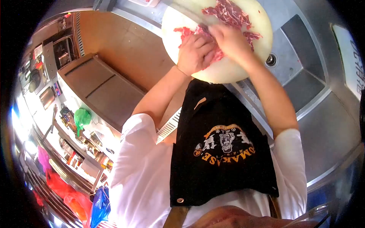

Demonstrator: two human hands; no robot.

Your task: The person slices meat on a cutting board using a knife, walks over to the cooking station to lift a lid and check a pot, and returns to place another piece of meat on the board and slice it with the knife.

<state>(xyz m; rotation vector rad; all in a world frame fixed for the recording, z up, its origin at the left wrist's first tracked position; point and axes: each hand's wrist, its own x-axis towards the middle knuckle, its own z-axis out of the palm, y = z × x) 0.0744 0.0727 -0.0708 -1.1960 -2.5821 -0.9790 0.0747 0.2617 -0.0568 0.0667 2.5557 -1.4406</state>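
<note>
Some meat [228,14] is hidden under hands; the rest is red with white streaks. It lies on a round board [217,75] at one o'clock, cut off on top. The left hand [195,54] holds it down, fingers curled. The blurry right hand [231,42] looks half closed; I can't tell around what.

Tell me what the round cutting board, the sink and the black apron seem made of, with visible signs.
Round cutting board: probably plastic, smooth; even cream, no visible wood grain.
Sink: likely stainless steel, satin; grey with bright highlights along its rim.
Black apron: seemingly cloth, dull; drapes over the body without gloss.
</note>
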